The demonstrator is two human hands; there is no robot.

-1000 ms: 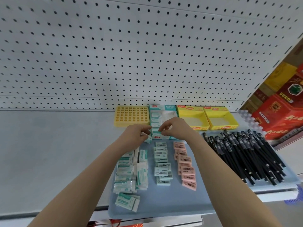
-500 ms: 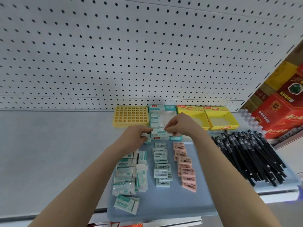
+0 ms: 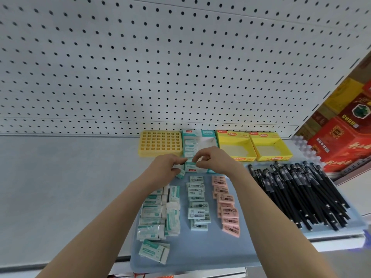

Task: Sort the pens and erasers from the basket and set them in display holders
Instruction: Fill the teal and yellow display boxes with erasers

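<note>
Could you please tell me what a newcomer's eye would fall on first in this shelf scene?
The eye lands first on the left hand and right hand, close together mid-shelf at the front of the teal display box, each pinching white-and-teal erasers. Next comes the heap of black pens on the right, then the columns of pink erasers and pale blue erasers on the blue mat.
</note>
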